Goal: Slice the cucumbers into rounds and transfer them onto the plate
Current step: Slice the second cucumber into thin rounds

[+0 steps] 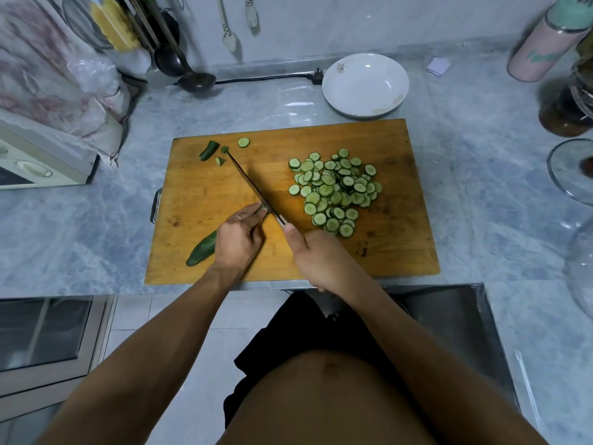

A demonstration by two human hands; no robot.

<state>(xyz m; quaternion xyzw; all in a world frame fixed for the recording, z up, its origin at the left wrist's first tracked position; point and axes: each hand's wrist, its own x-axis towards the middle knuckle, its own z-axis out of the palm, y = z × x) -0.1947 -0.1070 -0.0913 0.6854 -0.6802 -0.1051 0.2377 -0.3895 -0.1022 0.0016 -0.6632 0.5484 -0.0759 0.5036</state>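
Observation:
A wooden cutting board [205,194] lies on the marble counter. My left hand [239,237] presses down on a dark green cucumber [201,252] whose uncut end sticks out to the lower left. My right hand [316,258] grips the handle of a long knife [253,186], whose blade runs up and left, resting against my left fingertips at the cucumber's cut end. A pile of several cucumber rounds [335,191] covers the board's right half. A cucumber end piece [209,150], two small scraps and one stray round [243,142] sit at the board's far left. The white plate [365,85] stands behind the board, with no slices on it.
Ladles [195,80] and utensils hang at the back left over a black power cord [266,79]. A cloth-covered appliance [41,155] stands left. A pink bottle [545,43], a dark jar [568,114] and glass lids [571,170] crowd the right. A steel sink [449,316] lies near right.

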